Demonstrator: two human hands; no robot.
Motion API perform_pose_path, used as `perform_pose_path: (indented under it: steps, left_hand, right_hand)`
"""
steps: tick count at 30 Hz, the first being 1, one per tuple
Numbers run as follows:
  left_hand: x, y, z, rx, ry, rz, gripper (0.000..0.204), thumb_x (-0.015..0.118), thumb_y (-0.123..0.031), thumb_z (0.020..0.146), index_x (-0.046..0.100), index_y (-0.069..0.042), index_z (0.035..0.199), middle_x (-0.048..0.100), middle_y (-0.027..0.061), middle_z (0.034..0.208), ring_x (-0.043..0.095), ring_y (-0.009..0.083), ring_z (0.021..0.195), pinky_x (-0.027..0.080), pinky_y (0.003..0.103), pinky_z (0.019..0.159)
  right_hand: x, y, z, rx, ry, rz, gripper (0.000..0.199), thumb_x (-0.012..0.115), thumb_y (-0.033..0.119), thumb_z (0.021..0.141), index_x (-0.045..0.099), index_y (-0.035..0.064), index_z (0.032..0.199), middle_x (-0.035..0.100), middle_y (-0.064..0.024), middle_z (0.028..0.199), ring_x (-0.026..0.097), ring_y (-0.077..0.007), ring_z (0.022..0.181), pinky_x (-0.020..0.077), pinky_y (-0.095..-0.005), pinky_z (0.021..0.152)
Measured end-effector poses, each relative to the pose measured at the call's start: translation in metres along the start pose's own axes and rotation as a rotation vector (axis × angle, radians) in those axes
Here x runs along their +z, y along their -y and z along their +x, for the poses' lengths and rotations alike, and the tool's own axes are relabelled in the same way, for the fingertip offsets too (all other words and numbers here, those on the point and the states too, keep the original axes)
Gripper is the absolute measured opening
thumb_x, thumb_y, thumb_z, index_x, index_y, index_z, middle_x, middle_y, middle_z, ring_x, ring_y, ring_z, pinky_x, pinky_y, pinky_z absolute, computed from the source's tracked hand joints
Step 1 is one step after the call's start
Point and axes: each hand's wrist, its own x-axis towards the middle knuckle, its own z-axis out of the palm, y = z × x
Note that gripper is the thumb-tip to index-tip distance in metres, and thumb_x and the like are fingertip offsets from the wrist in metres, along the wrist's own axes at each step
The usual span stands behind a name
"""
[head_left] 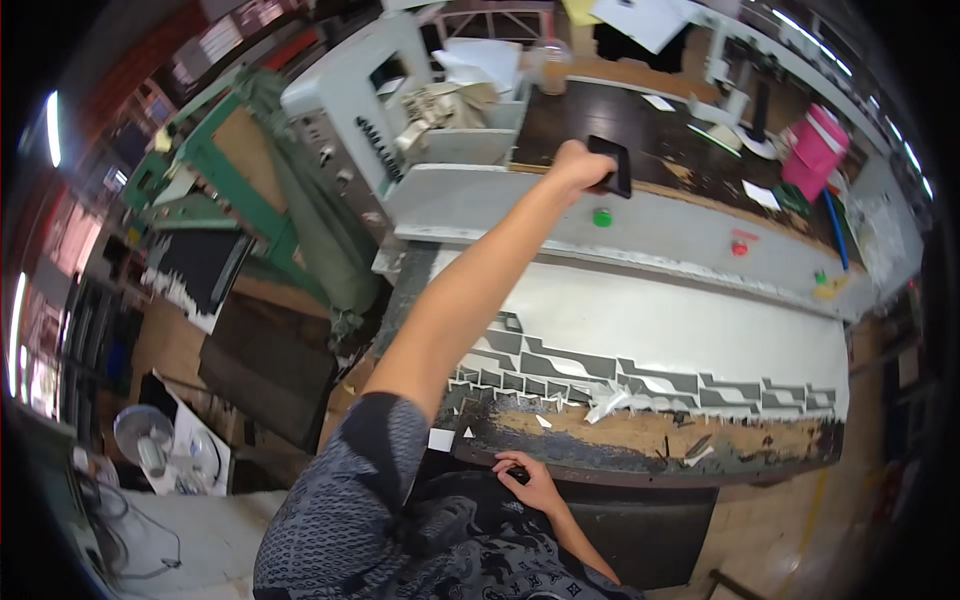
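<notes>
I see the left hand (577, 166) holding a flat, black, rectangular device (618, 168) at its right side, long axis pointing roughly forward. The right hand (532, 486), well apart, is curled; its content I cannot tell.

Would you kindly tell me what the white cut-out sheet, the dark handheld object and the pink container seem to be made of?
White sheet: matte, perhaps paper or thin plastic, given its crisply cut edges. Dark object: possibly glass or plastic, from its smooth face. Pink container: likely smooth plastic, by its bright colour.
</notes>
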Motion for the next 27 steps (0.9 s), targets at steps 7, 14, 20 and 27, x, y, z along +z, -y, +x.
perform_pose_path:
  steps: [7,14,20,27]
  left_hand:
    - [-0.004,0.024,-0.027,0.362,-0.334,0.69,0.053,0.081,-0.048,0.08,0.078,0.001,0.103,0.078,0.0237,0.093,0.076,0.0403,0.092,0.061,0.045,0.085]
    - [-0.186,0.261,-0.15,0.071,-0.315,0.706,0.077,0.082,-0.053,0.084,0.062,-0.004,0.14,0.07,0.0217,0.127,0.064,0.0391,0.125,0.053,0.047,0.102]
    - [-0.189,0.333,-0.184,0.296,-0.044,0.596,0.095,0.089,-0.027,0.08,0.04,-0.006,0.158,0.058,0.0231,0.148,0.055,0.0439,0.136,0.045,0.049,0.113]
    - [-0.186,0.382,-0.186,0.246,-0.207,0.53,0.078,0.084,-0.016,0.083,0.051,-0.009,0.154,0.062,0.0176,0.144,0.054,0.0365,0.135,0.04,0.048,0.112]
  right_hand:
    - [-0.063,0.039,0.024,-0.026,-0.048,-0.316,0.028,0.074,0.005,0.094,0.071,0.0016,0.121,0.078,-0.0091,0.101,0.075,-0.019,0.098,0.0566,-0.0337,0.093]
    - [-0.118,0.053,0.142,-0.144,-0.536,-0.568,0.03,0.079,0.011,0.092,0.071,0.0003,0.119,0.079,-0.0129,0.111,0.074,-0.0219,0.106,0.0541,-0.0364,0.098]
    - [-0.158,0.003,0.231,-0.163,-0.504,-0.913,0.056,0.086,0.016,0.082,0.067,0.007,0.133,0.073,-0.014,0.118,0.066,-0.0339,0.116,0.0474,-0.0447,0.104]
    - [-0.147,-0.017,0.242,-0.124,-0.603,-1.06,0.045,0.091,0.021,0.076,0.078,0.0105,0.119,0.073,-0.0098,0.104,0.063,-0.0302,0.108,0.0448,-0.0426,0.098]
